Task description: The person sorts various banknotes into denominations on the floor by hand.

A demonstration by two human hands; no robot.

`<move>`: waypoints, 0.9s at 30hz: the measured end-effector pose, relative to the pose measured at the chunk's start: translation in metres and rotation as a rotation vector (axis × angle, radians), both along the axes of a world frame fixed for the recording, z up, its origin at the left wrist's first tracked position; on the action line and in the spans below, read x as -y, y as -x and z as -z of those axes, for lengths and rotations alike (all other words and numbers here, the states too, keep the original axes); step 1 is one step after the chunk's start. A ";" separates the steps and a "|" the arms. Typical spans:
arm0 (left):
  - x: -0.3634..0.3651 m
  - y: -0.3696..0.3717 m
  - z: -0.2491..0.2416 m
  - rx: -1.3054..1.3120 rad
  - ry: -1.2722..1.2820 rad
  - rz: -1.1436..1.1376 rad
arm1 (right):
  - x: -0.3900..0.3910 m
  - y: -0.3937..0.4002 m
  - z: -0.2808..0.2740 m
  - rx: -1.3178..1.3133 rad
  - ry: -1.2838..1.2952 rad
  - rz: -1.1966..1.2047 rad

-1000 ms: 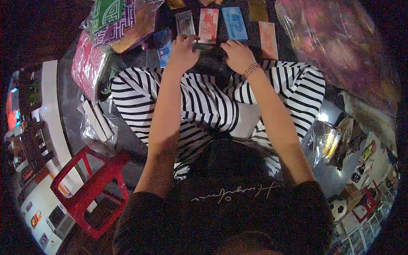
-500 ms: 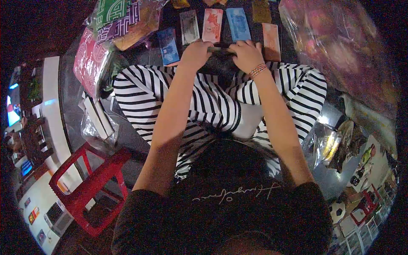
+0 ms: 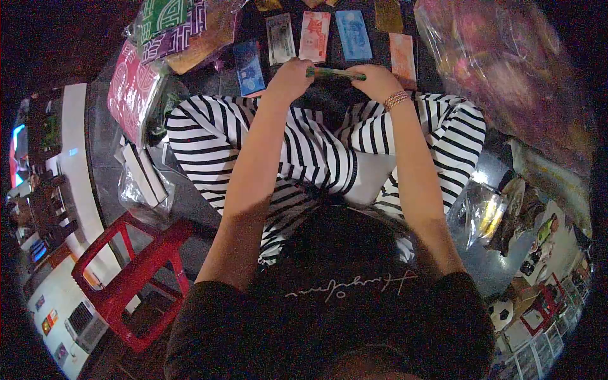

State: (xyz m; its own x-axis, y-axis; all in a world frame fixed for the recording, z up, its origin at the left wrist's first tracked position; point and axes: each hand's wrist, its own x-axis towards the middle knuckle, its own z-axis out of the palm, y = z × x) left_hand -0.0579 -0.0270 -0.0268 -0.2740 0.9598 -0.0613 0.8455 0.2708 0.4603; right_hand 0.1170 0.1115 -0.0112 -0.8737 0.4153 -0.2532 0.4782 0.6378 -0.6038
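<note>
My left hand [image 3: 292,78] is closed around one end of a thin greenish bundle of paper notes [image 3: 339,73], seen nearly edge-on above my crossed legs. My right hand [image 3: 379,85], with a bracelet at the wrist, pinches the bundle's other end. Beyond my hands, banknote-like papers lie in a row on the dark floor: a blue one [image 3: 249,67] at left, a grey one [image 3: 280,40], a red one [image 3: 314,37], a light blue one [image 3: 354,35] and an orange one [image 3: 403,60] at right. My fingertips are partly hidden.
Plastic-wrapped patterned packs [image 3: 136,88] stand at the left front. A large clear plastic bag [image 3: 487,69] of pinkish items is at the right front. A red plastic stool [image 3: 136,272] stands at my left. Clear plastic packaging [image 3: 484,218] lies at my right.
My right hand has shifted slightly right and its fingers have drawn back, so more of the greenish bundle shows between my hands. The laid-out papers stay in place.
</note>
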 end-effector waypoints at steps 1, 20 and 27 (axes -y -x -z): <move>0.000 -0.001 0.000 0.002 0.000 0.000 | 0.000 0.000 0.000 0.002 0.000 0.000; -0.002 0.007 0.011 -0.042 -0.104 -0.013 | -0.005 0.001 0.017 -0.059 -0.007 0.041; -0.003 0.006 0.008 -0.031 -0.174 -0.043 | -0.006 0.003 0.021 -0.085 -0.126 0.087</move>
State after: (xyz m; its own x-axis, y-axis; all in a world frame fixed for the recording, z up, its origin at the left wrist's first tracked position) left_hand -0.0634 -0.0241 -0.0352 -0.3145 0.9424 0.1136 0.8493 0.2259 0.4771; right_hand 0.1143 0.1175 -0.0322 -0.8491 0.5141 -0.1209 0.4853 0.6692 -0.5628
